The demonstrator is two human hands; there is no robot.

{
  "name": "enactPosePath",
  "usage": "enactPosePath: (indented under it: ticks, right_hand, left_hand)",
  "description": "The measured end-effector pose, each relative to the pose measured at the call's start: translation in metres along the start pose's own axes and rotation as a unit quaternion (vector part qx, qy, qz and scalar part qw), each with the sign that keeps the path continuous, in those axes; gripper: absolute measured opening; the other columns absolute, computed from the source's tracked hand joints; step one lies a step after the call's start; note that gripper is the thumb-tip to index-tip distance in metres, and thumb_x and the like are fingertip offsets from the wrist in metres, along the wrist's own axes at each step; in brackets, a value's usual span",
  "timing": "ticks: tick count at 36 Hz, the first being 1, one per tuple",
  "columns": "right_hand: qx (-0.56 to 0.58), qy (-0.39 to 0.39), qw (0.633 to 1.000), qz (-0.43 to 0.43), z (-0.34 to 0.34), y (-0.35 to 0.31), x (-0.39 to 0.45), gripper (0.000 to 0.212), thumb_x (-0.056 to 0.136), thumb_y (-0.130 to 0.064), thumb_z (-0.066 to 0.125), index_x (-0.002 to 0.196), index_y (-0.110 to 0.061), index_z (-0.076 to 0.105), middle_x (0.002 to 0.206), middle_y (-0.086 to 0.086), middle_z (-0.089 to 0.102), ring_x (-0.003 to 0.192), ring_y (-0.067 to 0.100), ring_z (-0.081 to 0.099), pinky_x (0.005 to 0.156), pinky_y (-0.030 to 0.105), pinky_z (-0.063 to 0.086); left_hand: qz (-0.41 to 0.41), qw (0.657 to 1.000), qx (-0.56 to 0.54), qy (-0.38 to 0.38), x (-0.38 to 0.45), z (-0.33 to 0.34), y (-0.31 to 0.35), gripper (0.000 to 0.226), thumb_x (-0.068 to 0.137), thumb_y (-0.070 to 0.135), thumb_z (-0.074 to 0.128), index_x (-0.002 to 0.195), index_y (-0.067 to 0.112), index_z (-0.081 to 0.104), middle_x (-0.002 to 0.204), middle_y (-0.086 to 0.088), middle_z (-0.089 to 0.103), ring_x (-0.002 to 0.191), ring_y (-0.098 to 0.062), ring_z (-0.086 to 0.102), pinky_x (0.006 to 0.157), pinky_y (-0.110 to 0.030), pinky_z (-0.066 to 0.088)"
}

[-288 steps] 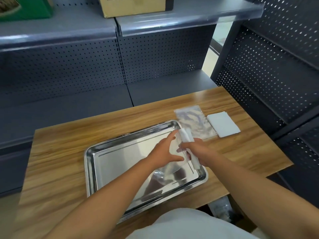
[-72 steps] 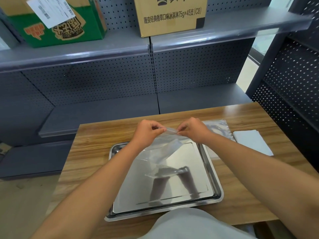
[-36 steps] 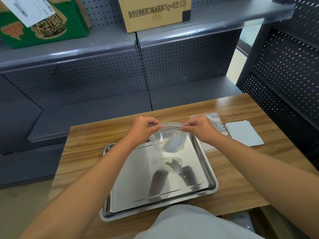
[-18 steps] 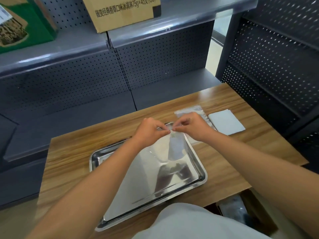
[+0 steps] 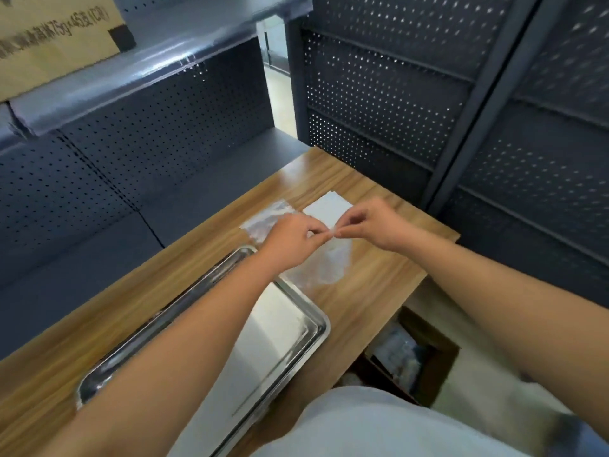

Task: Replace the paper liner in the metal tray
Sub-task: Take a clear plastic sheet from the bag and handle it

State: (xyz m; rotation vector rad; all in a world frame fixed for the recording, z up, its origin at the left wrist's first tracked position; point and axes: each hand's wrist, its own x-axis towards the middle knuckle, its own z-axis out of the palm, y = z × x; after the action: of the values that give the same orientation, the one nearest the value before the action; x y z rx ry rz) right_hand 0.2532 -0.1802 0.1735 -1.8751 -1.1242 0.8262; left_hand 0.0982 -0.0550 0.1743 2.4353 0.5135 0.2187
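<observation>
The metal tray (image 5: 296,328) lies on the wooden table (image 5: 379,275), with my left forearm crossing over it. Both hands are past the tray's right end, above the table. My left hand (image 5: 290,239) and my right hand (image 5: 372,225) pinch the top edge of a thin translucent sheet (image 5: 324,265), fingertips almost touching. The sheet hangs crumpled below them, over the bare wood. A folded white paper (image 5: 326,206) lies on the table just behind my hands. A clear plastic wrapper (image 5: 263,222) lies beside it, partly hidden by my left hand.
Dark perforated shelving (image 5: 412,94) stands close behind and to the right of the table. A cardboard box (image 5: 49,37) sits on the upper shelf at left. An open box (image 5: 415,354) with pale contents stands on the floor below the table's right end.
Both hands have carried the translucent sheet to the right, off the tray and over the bare table. The view has swung right.
</observation>
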Motion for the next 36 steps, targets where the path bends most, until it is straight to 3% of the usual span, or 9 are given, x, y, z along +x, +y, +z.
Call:
enactPosePath:
  ticks: [4,8,12,17,22,24,27,30,36]
  right_hand:
    - [-0.022,0.047,0.998,0.038,-0.039,0.013,-0.026,0.008,0.079,-0.013,0.081,0.084,-0.008,0.08,0.083,0.0,0.076,0.082,0.011,0.068,0.078,0.025,0.054]
    - [-0.045,0.108,0.989,0.087,-0.077,0.04,-0.056,0.006,0.077,-0.017,0.083,0.073,-0.02,0.08,0.074,-0.006,0.075,0.082,0.012,0.07,0.079,0.029,0.054]
    - [-0.043,0.153,0.977,0.145,-0.096,0.066,-0.086,0.005,0.076,-0.018,0.084,0.072,-0.02,0.08,0.075,-0.003,0.076,0.082,0.017,0.071,0.076,0.036,0.057]
    - [0.008,0.246,0.951,0.185,-0.116,0.093,-0.128,0.001,0.078,-0.015,0.081,0.078,-0.015,0.08,0.081,0.001,0.077,0.085,0.014,0.072,0.081,0.031,0.057]
    - [-0.025,0.267,0.939,0.214,-0.124,0.117,-0.16,0.005,0.081,-0.016,0.079,0.077,-0.019,0.08,0.081,0.0,0.076,0.08,0.021,0.07,0.075,0.039,0.055]
    - [-0.037,0.269,0.935,0.228,-0.123,0.129,-0.169,0.007,0.084,-0.015,0.076,0.082,-0.02,0.079,0.084,-0.003,0.075,0.076,0.011,0.067,0.069,0.031,0.053]
    - [-0.07,0.267,0.929,0.247,-0.121,0.147,-0.181,0.01,0.089,-0.014,0.071,0.094,-0.018,0.079,0.093,-0.002,0.075,0.083,0.008,0.065,0.082,0.029,0.052]
    - [-0.089,0.25,0.926,0.268,-0.115,0.16,-0.192,0.015,0.092,-0.018,0.067,0.101,-0.019,0.079,0.098,-0.003,0.074,0.089,0.017,0.067,0.082,0.032,0.054]
    - [-0.064,0.243,0.917,0.31,-0.101,0.183,-0.201,0.014,0.092,-0.012,0.067,0.098,-0.017,0.078,0.09,0.003,0.073,0.078,0.012,0.067,0.084,0.034,0.057]
  left_hand:
    - [0.039,0.998,0.003,-0.043,0.028,0.019,0.029,0.021,0.09,0.035,0.066,0.084,0.018,0.078,0.077,0.008,0.071,0.066,0.003,0.055,0.061,-0.013,0.038]
    - [0.064,0.992,0.039,-0.098,0.05,0.047,0.045,0.02,0.088,0.038,0.066,0.09,0.021,0.078,0.085,0.004,0.074,0.079,-0.013,0.064,0.074,-0.035,0.052]
    - [0.103,0.983,0.064,-0.141,0.064,0.079,0.07,0.023,0.093,0.037,0.06,0.103,0.024,0.076,0.091,0.006,0.072,0.08,-0.013,0.062,0.065,-0.027,0.045]
    - [0.119,0.974,0.057,-0.183,0.074,0.118,0.089,0.019,0.095,0.031,0.057,0.102,0.022,0.072,0.09,0.004,0.07,0.079,-0.011,0.061,0.061,-0.021,0.04]
    - [0.115,0.974,0.036,-0.193,0.076,0.152,0.104,0.018,0.095,0.032,0.057,0.097,0.025,0.073,0.081,0.009,0.066,0.075,-0.006,0.06,0.069,-0.027,0.05]
    - [0.109,0.971,0.041,-0.208,0.075,0.164,0.11,0.019,0.096,0.031,0.056,0.101,0.023,0.073,0.085,0.007,0.068,0.079,-0.008,0.061,0.071,-0.027,0.051]
    - [0.109,0.959,0.035,-0.259,0.07,0.178,0.116,0.023,0.098,0.024,0.051,0.106,0.018,0.073,0.098,-0.002,0.07,0.09,-0.018,0.063,0.082,-0.039,0.055]
    - [0.108,0.949,0.058,-0.291,0.065,0.189,0.119,0.028,0.1,0.019,0.046,0.116,0.014,0.068,0.106,-0.007,0.068,0.096,-0.023,0.062,0.085,-0.042,0.053]
    - [0.073,0.935,0.095,-0.333,0.061,0.208,0.112,0.031,0.101,0.032,0.043,0.101,0.016,0.069,0.09,-0.004,0.066,0.081,-0.019,0.062,0.067,-0.034,0.048]
